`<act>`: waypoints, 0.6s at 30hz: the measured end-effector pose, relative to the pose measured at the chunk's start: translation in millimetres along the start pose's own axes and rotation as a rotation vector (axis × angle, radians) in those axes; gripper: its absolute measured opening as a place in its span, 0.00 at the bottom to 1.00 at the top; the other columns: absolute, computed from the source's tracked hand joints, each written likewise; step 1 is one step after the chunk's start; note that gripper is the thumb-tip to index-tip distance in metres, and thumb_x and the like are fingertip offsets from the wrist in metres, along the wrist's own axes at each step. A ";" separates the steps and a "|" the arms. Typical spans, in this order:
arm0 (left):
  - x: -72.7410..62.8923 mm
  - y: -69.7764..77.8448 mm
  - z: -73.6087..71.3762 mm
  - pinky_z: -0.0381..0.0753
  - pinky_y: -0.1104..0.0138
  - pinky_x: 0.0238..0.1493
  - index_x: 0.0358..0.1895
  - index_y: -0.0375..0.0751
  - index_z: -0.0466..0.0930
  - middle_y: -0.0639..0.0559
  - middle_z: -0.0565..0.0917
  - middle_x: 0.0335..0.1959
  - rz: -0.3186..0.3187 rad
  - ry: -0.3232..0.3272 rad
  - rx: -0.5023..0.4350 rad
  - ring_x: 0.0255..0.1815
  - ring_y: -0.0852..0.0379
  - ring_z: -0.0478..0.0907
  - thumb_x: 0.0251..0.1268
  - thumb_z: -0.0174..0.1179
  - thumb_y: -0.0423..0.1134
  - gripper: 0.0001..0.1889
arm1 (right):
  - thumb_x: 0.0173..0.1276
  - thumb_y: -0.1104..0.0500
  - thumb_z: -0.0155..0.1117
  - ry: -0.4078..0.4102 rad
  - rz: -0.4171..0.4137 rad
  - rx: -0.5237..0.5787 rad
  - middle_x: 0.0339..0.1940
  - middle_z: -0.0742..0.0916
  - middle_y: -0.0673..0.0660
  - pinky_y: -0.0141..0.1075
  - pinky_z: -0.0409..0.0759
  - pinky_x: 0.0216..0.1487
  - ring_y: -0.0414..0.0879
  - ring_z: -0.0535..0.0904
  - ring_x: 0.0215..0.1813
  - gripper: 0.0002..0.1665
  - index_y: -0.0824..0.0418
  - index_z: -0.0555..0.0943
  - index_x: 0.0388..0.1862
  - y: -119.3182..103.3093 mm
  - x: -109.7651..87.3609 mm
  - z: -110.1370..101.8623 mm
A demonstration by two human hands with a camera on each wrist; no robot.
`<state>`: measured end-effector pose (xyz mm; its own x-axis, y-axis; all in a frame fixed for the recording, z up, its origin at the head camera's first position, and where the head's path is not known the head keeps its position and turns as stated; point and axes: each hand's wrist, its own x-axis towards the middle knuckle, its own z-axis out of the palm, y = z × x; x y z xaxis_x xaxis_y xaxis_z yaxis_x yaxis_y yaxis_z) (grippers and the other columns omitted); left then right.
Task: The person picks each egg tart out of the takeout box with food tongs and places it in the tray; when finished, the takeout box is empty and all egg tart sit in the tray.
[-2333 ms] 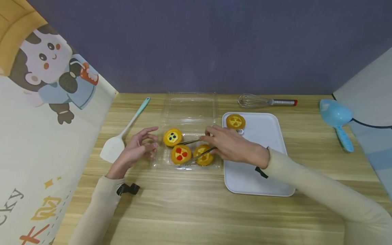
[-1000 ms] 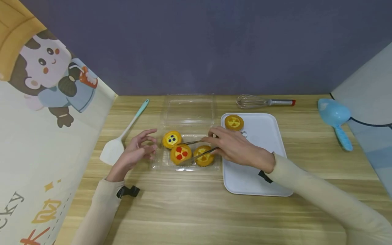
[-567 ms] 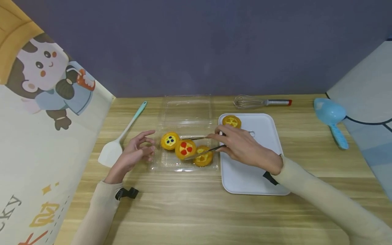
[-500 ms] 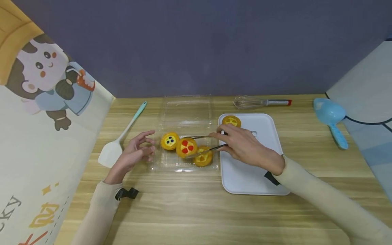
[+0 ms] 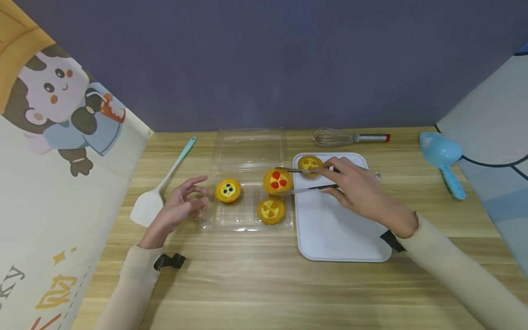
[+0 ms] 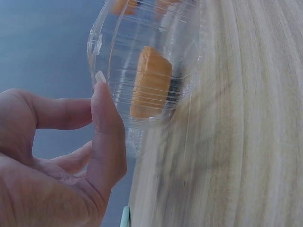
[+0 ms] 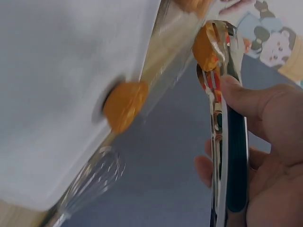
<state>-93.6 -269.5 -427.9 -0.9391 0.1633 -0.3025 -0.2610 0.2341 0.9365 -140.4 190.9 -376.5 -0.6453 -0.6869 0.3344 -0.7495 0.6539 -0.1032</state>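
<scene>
My right hand [image 5: 363,190] grips metal tongs [image 7: 232,142] with dark handle inserts. Between their tips is a tart with red fruit pieces [image 5: 277,181], raised over the right part of the clear plastic box [image 5: 247,222]. Inside that box sit a tart with blue dots [image 5: 228,190] at the left and a tart with yellow wedges [image 5: 271,210] at the front right. Another yellow-wedge tart [image 5: 310,165] lies in the top left corner of the white tray [image 5: 338,229]. My left hand [image 5: 183,204] is beside the box's left edge, fingers loosely bent, fingertips right at the plastic wall.
The box's clear lid [image 5: 250,149] lies folded back behind it. A white spatula [image 5: 150,204] with a mint handle lies on the left, a whisk [image 5: 350,137] behind the tray, and a blue scoop [image 5: 441,151] at the far right. A dark wall closes off the back.
The red-topped tart has been lifted from the box in the tongs and moved right and back, away from the blue-dotted tart. The right hand moved right with it; the left stayed.
</scene>
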 end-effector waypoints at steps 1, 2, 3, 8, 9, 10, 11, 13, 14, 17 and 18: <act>0.0 0.0 0.0 0.92 0.65 0.34 0.83 0.40 0.54 0.37 0.72 0.60 -0.001 -0.001 -0.001 0.37 0.56 0.83 0.74 0.57 0.26 0.38 | 0.64 0.55 0.78 0.005 0.003 -0.016 0.52 0.83 0.56 0.35 0.75 0.25 0.48 0.77 0.40 0.28 0.53 0.84 0.64 2.7 -2.3 -3.0; 0.1 -0.2 -0.2 0.92 0.65 0.34 0.83 0.41 0.54 0.37 0.72 0.60 -0.002 -0.002 -0.002 0.37 0.56 0.83 0.74 0.57 0.26 0.37 | 0.64 0.55 0.78 0.011 0.008 -0.028 0.52 0.83 0.56 0.35 0.74 0.24 0.49 0.78 0.40 0.29 0.52 0.84 0.64 5.2 -4.5 -6.3; 0.0 -0.1 -0.3 0.92 0.65 0.34 0.83 0.41 0.54 0.37 0.72 0.60 -0.003 -0.003 -0.001 0.38 0.56 0.83 0.74 0.57 0.26 0.37 | 0.63 0.56 0.79 0.016 0.013 -0.039 0.51 0.83 0.57 0.34 0.73 0.23 0.49 0.78 0.39 0.29 0.52 0.84 0.64 7.7 -6.6 -9.5; -0.1 1.8 -1.1 0.92 0.65 0.35 0.83 0.41 0.53 0.37 0.72 0.60 0.000 -0.001 0.003 0.38 0.56 0.83 0.74 0.56 0.26 0.38 | 0.60 0.56 0.81 0.041 0.047 -0.095 0.51 0.83 0.57 0.31 0.67 0.18 0.48 0.77 0.34 0.32 0.51 0.83 0.64 18.8 -17.0 -25.0; -0.1 2.2 -0.9 0.92 0.65 0.35 0.83 0.40 0.53 0.37 0.72 0.59 0.001 -0.002 0.003 0.38 0.56 0.83 0.74 0.56 0.26 0.38 | 0.59 0.56 0.82 0.044 0.053 -0.107 0.51 0.83 0.58 0.31 0.66 0.18 0.48 0.77 0.33 0.33 0.51 0.83 0.65 21.3 -19.1 -27.2; 0.1 2.4 -0.8 0.92 0.65 0.35 0.83 0.40 0.53 0.37 0.72 0.59 0.002 -0.002 0.002 0.38 0.56 0.83 0.74 0.56 0.26 0.38 | 0.58 0.56 0.82 0.047 0.059 -0.119 0.50 0.83 0.58 0.31 0.65 0.18 0.48 0.77 0.32 0.34 0.52 0.83 0.65 24.0 -21.5 -29.3; 0.4 2.3 -0.9 0.92 0.65 0.35 0.83 0.40 0.53 0.37 0.72 0.59 0.003 -0.003 0.001 0.38 0.56 0.83 0.74 0.56 0.26 0.38 | 0.58 0.57 0.82 0.050 0.064 -0.129 0.50 0.84 0.59 0.31 0.64 0.18 0.48 0.77 0.31 0.34 0.52 0.83 0.65 27.2 -24.1 -30.8; 0.9 2.1 -0.6 0.92 0.65 0.35 0.83 0.40 0.54 0.37 0.72 0.59 0.003 -0.004 0.000 0.38 0.55 0.84 0.74 0.56 0.26 0.38 | 0.57 0.57 0.83 0.053 0.078 -0.149 0.49 0.83 0.60 0.30 0.62 0.17 0.48 0.76 0.29 0.34 0.53 0.83 0.65 34.6 -29.7 -32.6; 1.2 1.9 -0.4 0.92 0.65 0.36 0.83 0.40 0.54 0.38 0.72 0.59 0.003 -0.003 -0.002 0.38 0.55 0.84 0.74 0.57 0.26 0.38 | 0.57 0.57 0.83 0.052 0.086 -0.156 0.48 0.83 0.61 0.30 0.62 0.16 0.49 0.76 0.29 0.34 0.53 0.83 0.65 38.7 -32.8 -33.0; 1.3 0.9 -0.2 0.92 0.65 0.35 0.83 0.40 0.54 0.38 0.72 0.59 0.001 -0.006 -0.002 0.38 0.55 0.84 0.74 0.56 0.26 0.37 | 0.57 0.57 0.82 0.038 0.119 -0.171 0.49 0.83 0.62 0.29 0.60 0.15 0.51 0.78 0.30 0.34 0.54 0.84 0.65 51.7 -43.3 -33.0; 1.0 0.8 0.1 0.92 0.65 0.35 0.83 0.40 0.54 0.38 0.72 0.59 0.001 -0.007 -0.002 0.38 0.55 0.84 0.74 0.56 0.26 0.37 | 0.58 0.57 0.82 0.031 0.130 -0.176 0.49 0.83 0.62 0.29 0.59 0.15 0.52 0.78 0.31 0.34 0.54 0.83 0.65 55.7 -47.0 -32.9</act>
<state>-94.7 -269.1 -427.4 -0.9378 0.1698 -0.3029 -0.2607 0.2317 0.9372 -146.9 270.0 -367.2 -0.7280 -0.5845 0.3583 -0.6210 0.7836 0.0165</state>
